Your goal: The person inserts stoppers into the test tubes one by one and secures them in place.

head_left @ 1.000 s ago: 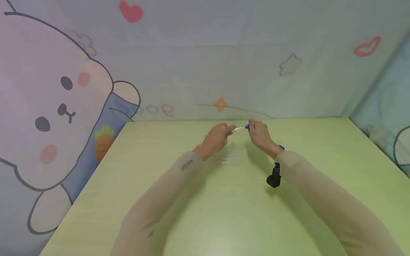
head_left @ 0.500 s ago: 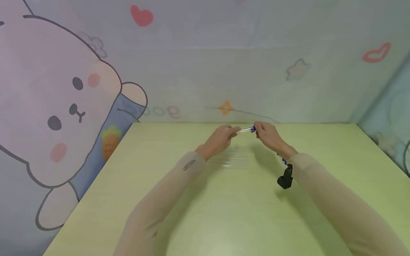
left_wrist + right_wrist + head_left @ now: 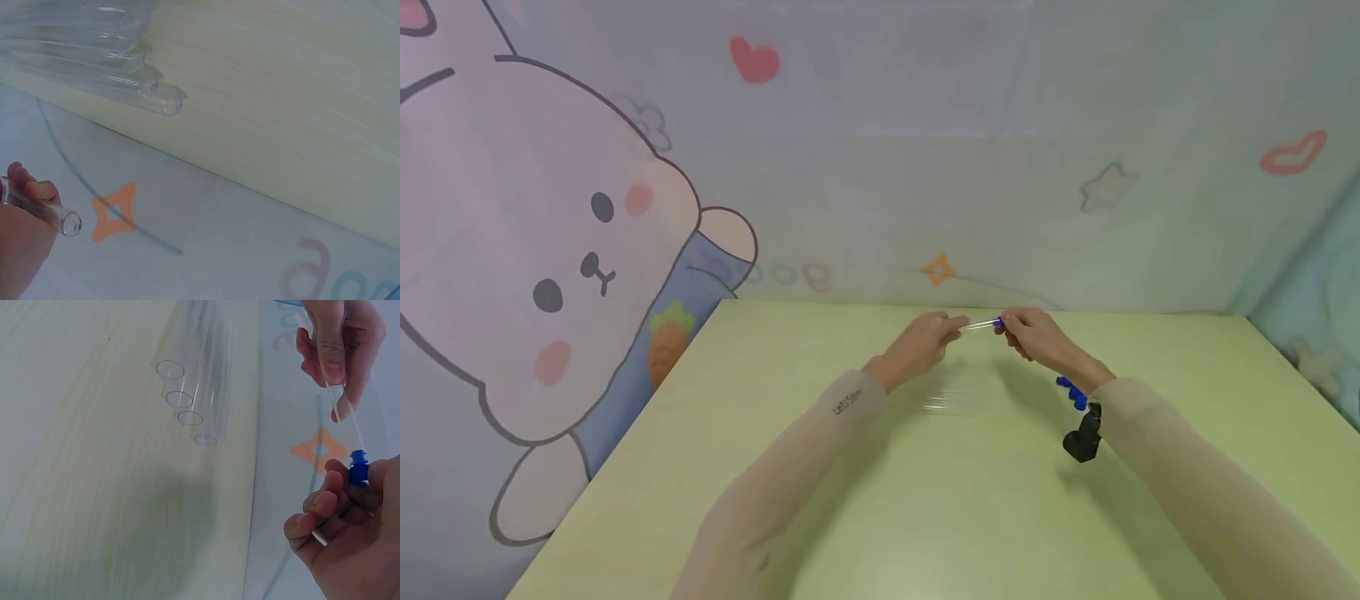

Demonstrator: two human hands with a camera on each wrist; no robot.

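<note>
My left hand (image 3: 922, 342) grips a clear test tube (image 3: 980, 326) above the far part of the table. The rounded end of this tube sticks out past the fingers in the left wrist view, its open end pointing at my right hand (image 3: 1036, 335). Between thumb and forefinger the right hand pinches a blue stopper (image 3: 358, 467), its narrower end right at the tube's mouth. The other right fingers are loosely curled. Beneath the hands, several clear test tubes (image 3: 200, 381) lie side by side on the table, mouths toward the right.
Several more blue stoppers (image 3: 1072, 393) lie on the pale wooden table (image 3: 940, 517) near the right wrist. A black wrist camera (image 3: 1082, 437) hangs below the right sleeve. A printed cloth (image 3: 865, 167) stands along the table's back edge.
The head view has shifted, so the scene sits lower and farther right. Blue stoppers beside the right wrist have come into fuller view. The left hand keeps the tube, the right hand the stopper.
</note>
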